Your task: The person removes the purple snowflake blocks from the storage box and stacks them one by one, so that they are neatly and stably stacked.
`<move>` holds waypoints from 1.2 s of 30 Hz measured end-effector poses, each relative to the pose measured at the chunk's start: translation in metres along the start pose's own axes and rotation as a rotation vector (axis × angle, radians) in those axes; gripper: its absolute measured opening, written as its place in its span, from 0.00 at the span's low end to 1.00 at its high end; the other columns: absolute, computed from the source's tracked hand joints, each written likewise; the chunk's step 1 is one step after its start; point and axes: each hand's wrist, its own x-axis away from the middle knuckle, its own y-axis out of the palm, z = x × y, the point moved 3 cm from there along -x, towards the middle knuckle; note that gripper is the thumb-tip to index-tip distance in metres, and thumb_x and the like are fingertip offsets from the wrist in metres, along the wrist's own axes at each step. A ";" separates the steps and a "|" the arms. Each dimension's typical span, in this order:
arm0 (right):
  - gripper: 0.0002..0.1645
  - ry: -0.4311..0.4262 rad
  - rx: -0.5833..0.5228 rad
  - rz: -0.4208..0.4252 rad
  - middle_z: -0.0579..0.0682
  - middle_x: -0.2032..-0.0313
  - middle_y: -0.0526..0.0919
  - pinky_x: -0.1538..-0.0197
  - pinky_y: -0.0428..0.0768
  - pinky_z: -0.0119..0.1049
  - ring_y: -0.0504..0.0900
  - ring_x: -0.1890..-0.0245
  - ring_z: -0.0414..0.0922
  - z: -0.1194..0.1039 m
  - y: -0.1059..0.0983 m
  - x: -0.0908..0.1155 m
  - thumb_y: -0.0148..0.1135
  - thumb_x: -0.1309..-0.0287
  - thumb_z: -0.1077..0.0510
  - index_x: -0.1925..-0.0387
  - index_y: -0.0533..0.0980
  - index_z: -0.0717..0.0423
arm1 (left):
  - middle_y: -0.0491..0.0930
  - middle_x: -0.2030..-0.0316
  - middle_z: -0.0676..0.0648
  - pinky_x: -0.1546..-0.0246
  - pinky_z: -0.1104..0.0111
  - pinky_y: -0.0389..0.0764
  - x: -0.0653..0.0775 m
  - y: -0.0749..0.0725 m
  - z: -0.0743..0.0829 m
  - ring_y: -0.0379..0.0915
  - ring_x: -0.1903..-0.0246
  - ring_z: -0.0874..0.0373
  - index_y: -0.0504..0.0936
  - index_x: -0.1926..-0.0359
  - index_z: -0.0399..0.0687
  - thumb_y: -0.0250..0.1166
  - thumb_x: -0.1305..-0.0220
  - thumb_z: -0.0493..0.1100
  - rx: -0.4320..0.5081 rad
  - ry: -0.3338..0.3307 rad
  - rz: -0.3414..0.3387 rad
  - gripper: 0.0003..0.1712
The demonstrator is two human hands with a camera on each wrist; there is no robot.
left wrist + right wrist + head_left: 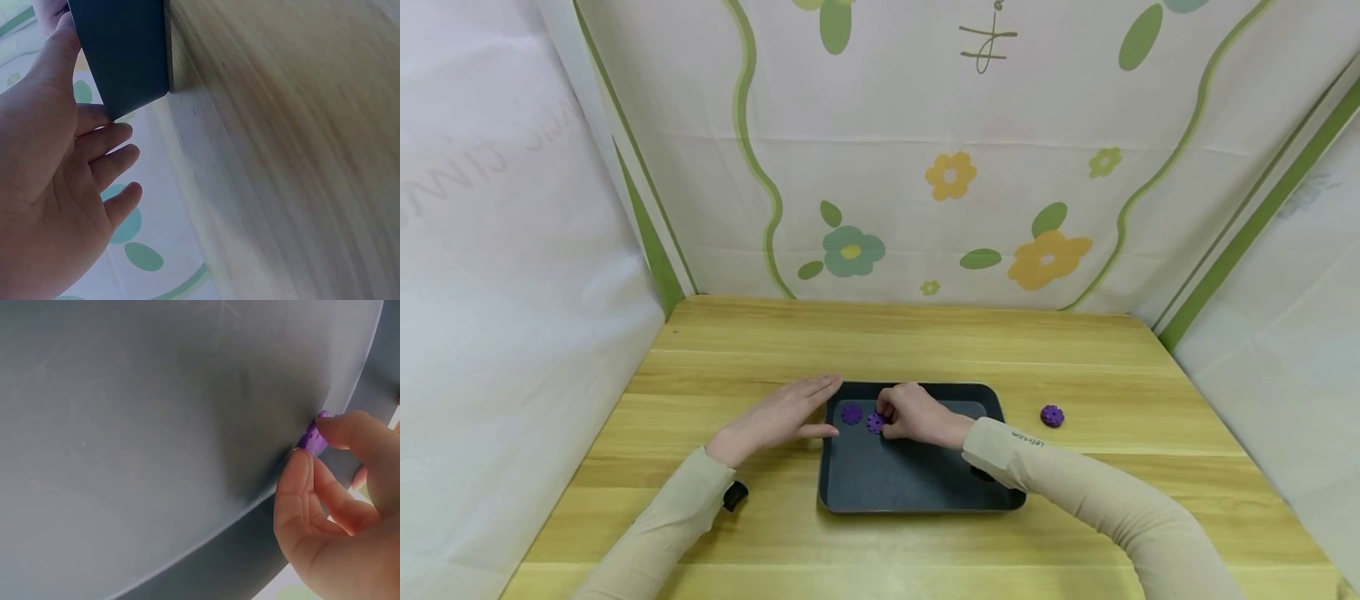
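A dark grey rectangular tray (917, 487) lies on the wooden table. My right hand (919, 414) reaches over its far left part and pinches a purple notched disc (875, 423) between thumb and fingertips. In the right wrist view that disc (314, 439) is tilted on edge, close over the tray floor. A second purple notched disc (852, 413) lies flat in the tray, just left of the pinched one. Along the tray's left side rests my left hand (778, 417), fingers extended, thumb and forefinger right at the rim, as the left wrist view also shows.
Another purple notched piece (1052, 416) lies on the wooden table (1120, 492) to the right of the tray. White cloth (895, 125) with printed flowers and leaves rises behind the table and along both sides. A black strap piece (735, 496) shows beneath the left sleeve.
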 end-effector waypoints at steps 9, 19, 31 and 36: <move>0.10 -0.016 0.004 -0.004 0.53 0.63 0.87 0.63 0.84 0.28 0.85 0.67 0.42 -0.002 -0.002 0.001 0.70 0.46 0.62 0.61 0.82 0.61 | 0.64 0.28 0.38 0.30 0.48 0.68 0.000 -0.001 0.000 0.64 0.29 0.44 0.61 0.26 0.40 0.61 0.34 0.62 -0.002 0.003 0.009 0.46; 0.12 0.032 -0.039 -0.008 0.54 0.63 0.87 0.63 0.85 0.29 0.84 0.66 0.41 0.000 -0.001 0.002 0.71 0.47 0.62 0.60 0.81 0.61 | 0.64 0.27 0.39 0.30 0.48 0.68 0.000 0.000 0.001 0.64 0.29 0.44 0.61 0.26 0.40 0.61 0.34 0.62 -0.003 0.009 0.012 0.46; 0.11 0.048 -0.025 -0.029 0.52 0.64 0.88 0.63 0.84 0.28 0.83 0.67 0.39 0.002 -0.002 0.001 0.72 0.46 0.62 0.61 0.82 0.59 | 0.64 0.28 0.38 0.30 0.48 0.69 0.000 0.000 0.001 0.65 0.30 0.44 0.61 0.26 0.40 0.62 0.34 0.62 -0.008 0.009 0.016 0.46; 0.10 0.057 -0.021 -0.042 0.51 0.63 0.88 0.63 0.84 0.28 0.84 0.66 0.38 0.003 -0.001 0.001 0.72 0.46 0.61 0.61 0.82 0.58 | 0.64 0.27 0.39 0.30 0.48 0.69 0.000 0.000 0.001 0.64 0.29 0.44 0.61 0.26 0.40 0.61 0.34 0.63 -0.003 0.007 0.011 0.46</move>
